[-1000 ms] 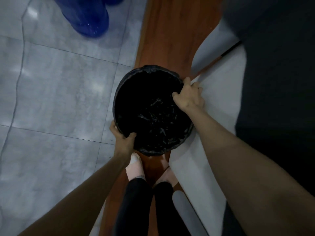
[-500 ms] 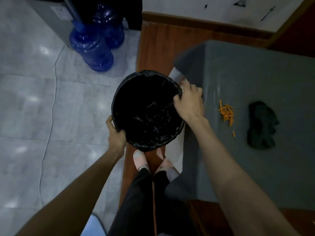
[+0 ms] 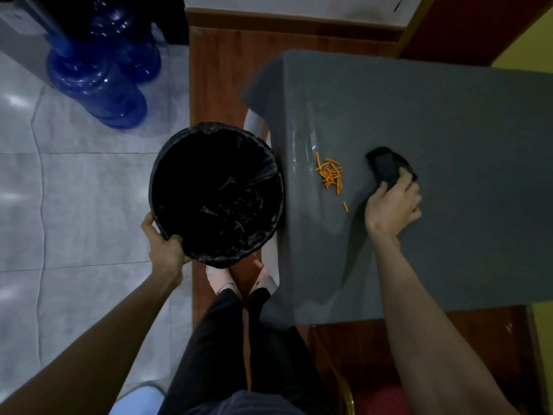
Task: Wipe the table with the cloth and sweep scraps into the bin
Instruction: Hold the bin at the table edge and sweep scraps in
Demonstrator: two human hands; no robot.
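Note:
A round bin (image 3: pixel 179 163) lined with a black bag hangs beside the left edge of the grey table (image 3: pixel 449 115). My left hand (image 3: pixel 164 250) grips the bin's near rim and holds it up. A small heap of orange scraps (image 3: pixel 330 175) lies on the table close to that edge, one stray piece a little nearer me. To the right of the scraps rests a dark cloth (image 3: pixel 386 166). My right hand (image 3: pixel 392 205) lies on the cloth's near part, fingers curled onto it.
Two blue water jugs (image 3: pixel 98 85) stand on the tiled floor at the upper left. A wooden floor strip (image 3: pixel 218 70) runs under the bin and my feet (image 3: pixel 221 280). A chair with a red seat (image 3: pixel 377 396) sits at the table's near edge.
My right hand has let go of the bin's rim and moved right across the table onto the cloth. The left hand keeps holding the bin.

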